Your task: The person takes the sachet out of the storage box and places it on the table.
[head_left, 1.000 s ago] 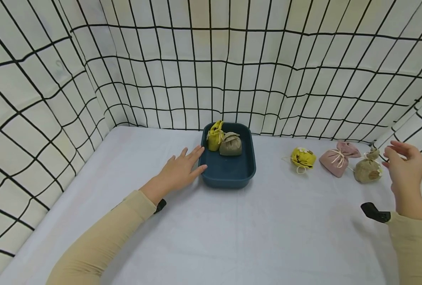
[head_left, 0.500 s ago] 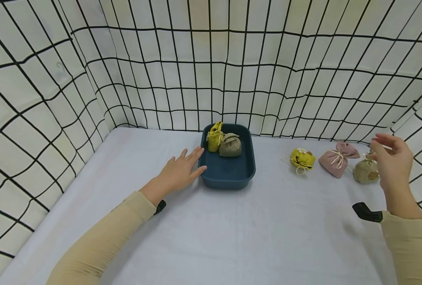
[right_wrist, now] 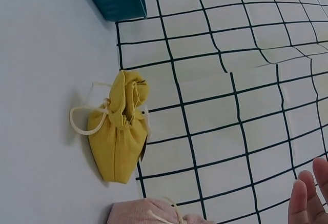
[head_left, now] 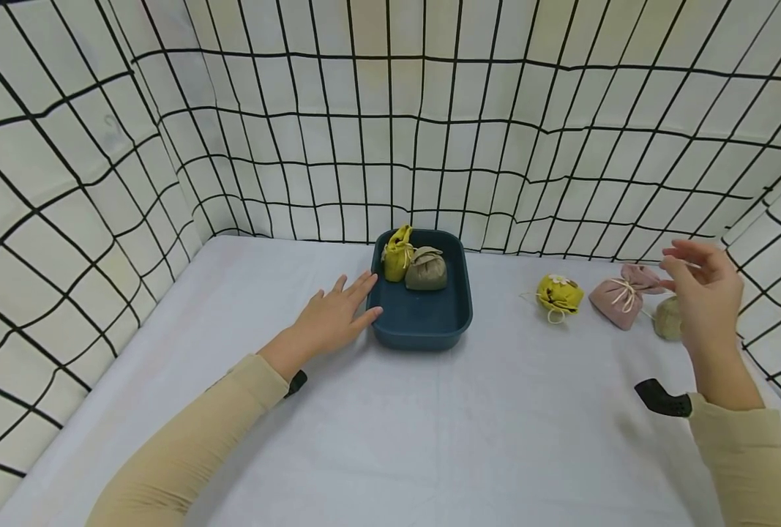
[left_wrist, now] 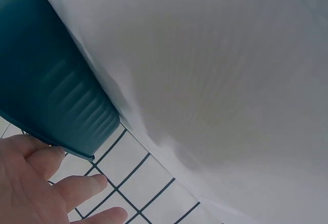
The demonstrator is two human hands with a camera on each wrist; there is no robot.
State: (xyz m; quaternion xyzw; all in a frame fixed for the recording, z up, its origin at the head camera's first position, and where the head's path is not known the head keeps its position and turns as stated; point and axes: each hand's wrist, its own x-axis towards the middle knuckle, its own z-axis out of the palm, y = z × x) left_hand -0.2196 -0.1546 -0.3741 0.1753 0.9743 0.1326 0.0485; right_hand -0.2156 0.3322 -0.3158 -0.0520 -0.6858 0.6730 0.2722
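Left hand: the person's left hand [head_left: 327,316] reaches forward with fingers spread, fingertips touching the blue bin [head_left: 421,316] at its left rim; nothing grasped.
Right hand: the right hand [head_left: 713,300] is raised, fingers loosely bent and holding nothing, partly hiding a khaki bag [head_left: 667,319].
Bags: a pink bag [head_left: 617,300] and a yellow bag [head_left: 560,294] lie left of the khaki one; two more sit inside the bin.
Surface: white sheet [head_left: 377,439].
Room: pale walls [head_left: 406,95] behind black grid lines.

Olive pouch [head_left: 667,319] partly hidden, pink pouch [right_wrist: 134,211] cropped in right wrist view
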